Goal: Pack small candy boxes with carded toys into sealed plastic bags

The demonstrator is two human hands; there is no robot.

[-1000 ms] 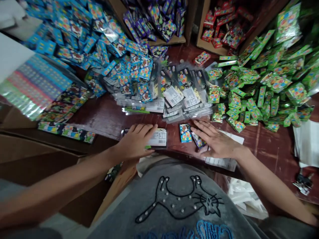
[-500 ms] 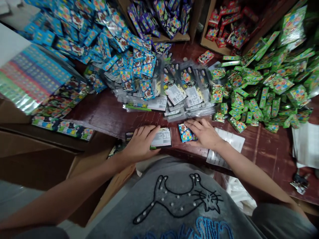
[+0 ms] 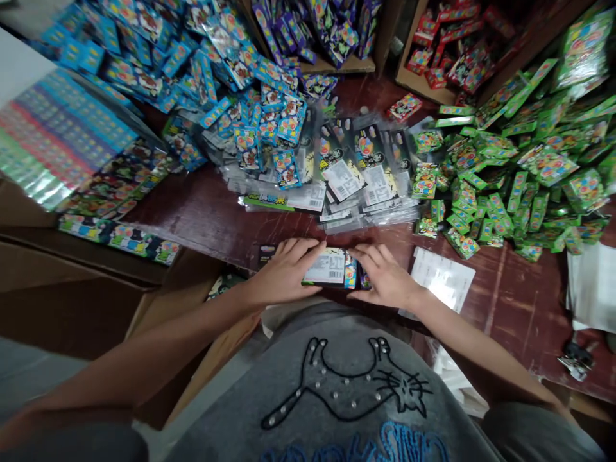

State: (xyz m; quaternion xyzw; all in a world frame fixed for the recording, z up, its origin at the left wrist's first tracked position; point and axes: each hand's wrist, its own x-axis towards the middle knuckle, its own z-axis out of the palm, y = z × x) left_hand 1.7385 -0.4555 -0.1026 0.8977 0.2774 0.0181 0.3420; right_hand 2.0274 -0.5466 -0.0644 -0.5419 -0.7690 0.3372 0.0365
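My left hand (image 3: 286, 273) grips the left side of a clear plastic pouch (image 3: 328, 266) with a white barcode label, lying at the near edge of the dark red table (image 3: 202, 218). My right hand (image 3: 382, 276) is closed on small blue and purple packets (image 3: 350, 273) and presses them against the pouch's right end. The fingertips of both hands curl over the packets, so the purple one is mostly hidden.
A stack of clear pouches (image 3: 356, 186) lies just beyond my hands. Heaps of blue packets (image 3: 231, 83) and green packets (image 3: 520, 160) flank it; boxes of purple (image 3: 327, 32) and red packets (image 3: 452, 51) stand behind. A white paper slip (image 3: 443, 276) lies right; cardboard boxes (image 3: 72, 295) left.
My right hand slid left from the paper slip, gathering the small blue and purple packets and bringing them to the pouch's right end. My left hand stayed on the pouch.
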